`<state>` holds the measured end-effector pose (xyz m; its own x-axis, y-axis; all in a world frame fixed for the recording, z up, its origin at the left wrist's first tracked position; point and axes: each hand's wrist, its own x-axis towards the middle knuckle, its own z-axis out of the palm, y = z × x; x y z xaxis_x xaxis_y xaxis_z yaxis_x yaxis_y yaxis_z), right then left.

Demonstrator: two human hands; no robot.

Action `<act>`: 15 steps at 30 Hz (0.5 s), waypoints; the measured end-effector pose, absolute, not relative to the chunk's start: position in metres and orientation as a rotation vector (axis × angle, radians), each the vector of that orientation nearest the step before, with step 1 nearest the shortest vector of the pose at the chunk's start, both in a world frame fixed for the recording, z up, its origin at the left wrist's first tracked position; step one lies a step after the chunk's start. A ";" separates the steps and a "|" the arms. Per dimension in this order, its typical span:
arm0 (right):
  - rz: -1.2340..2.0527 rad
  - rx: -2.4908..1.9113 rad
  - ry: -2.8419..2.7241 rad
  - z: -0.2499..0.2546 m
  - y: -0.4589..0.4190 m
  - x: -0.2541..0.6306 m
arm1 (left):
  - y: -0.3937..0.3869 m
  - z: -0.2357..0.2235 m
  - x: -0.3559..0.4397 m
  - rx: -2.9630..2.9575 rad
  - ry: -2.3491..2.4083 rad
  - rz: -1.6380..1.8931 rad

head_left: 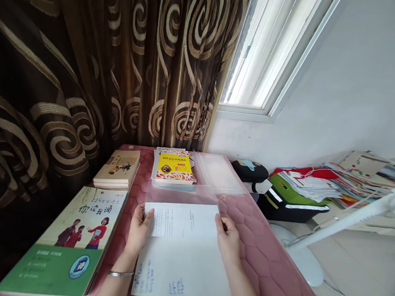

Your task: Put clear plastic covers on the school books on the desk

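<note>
Head view looks down on a pink quilted worktop; a white paper sheet lies flat at its near edge, its far part folded over, printed lines showing there; left hand pinches the folded edge on the left, thumb on top, a bangle at the wrist; right hand pinches the right side likewise; a clear plastic sleeve lies just beyond the sheet; a yellow book sits farther back; a green-bottomed book lies left of the hands.
</note>
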<state>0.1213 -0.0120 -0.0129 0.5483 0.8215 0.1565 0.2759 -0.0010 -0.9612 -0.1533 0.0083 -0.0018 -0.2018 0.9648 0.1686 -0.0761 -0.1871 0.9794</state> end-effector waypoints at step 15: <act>0.577 -1.494 -0.965 -0.007 -0.013 0.118 | 0.006 -0.003 -0.154 1.174 1.210 1.525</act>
